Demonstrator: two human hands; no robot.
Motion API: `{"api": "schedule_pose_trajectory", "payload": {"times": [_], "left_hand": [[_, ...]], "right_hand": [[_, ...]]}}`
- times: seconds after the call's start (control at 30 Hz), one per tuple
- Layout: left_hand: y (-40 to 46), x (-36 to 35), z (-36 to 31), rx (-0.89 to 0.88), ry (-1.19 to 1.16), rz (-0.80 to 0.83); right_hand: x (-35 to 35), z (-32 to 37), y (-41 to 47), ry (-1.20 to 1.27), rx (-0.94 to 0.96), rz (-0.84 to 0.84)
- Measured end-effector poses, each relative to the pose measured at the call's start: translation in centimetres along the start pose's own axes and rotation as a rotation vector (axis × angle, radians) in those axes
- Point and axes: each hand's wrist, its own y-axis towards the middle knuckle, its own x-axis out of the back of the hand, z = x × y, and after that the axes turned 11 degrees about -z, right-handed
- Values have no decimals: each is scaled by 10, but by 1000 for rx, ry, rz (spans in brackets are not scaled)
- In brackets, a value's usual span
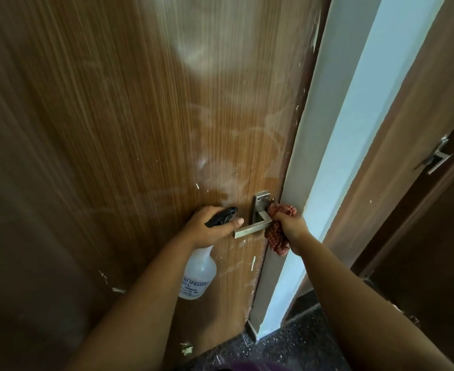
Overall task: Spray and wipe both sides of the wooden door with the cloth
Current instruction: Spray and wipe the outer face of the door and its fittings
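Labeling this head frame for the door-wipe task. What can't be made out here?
- Other side of the wooden door: hidden by the door itself.
- Spray bottle label: print too small and partly covered by the left forearm.
- Spray trigger: covered by the left hand.
- Right hand fingers: buried in the red checked cloth.
- Door handle pivot end: behind the cloth.

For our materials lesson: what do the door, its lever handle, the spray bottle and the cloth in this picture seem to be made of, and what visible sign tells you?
Brown door: wood or wood-look veneer, fine vertical grain, slight sheen.
Silver lever handle: metal, apparently brushed; dull grey, sharp square edges.
Translucent white spray bottle: plastic, cloudy see-through wall, black trigger head.
Red checked cloth: woven fabric, bunching softly.
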Motion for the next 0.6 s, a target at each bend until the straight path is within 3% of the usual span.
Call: {"api": "schedule_pose_trajectory", "payload": {"times": [0.3, 0.43, 0.5, 0.53, 0.6], "left_hand": [[-1, -6, 0, 39, 14, -46], [-5, -6, -8, 74, -29, -73], [-5, -7, -7, 83, -22, -86], [-5, -7, -7, 85, -14, -89], [-3, -8, -8, 83, 6, -83]], "right_hand": [[3, 26, 6, 89, 224, 21], [3, 9, 13, -466, 266, -7], [4, 6, 12, -488, 359, -65], [4, 9, 10, -413, 482, -118], [2, 17, 8, -454, 935, -171]]}}
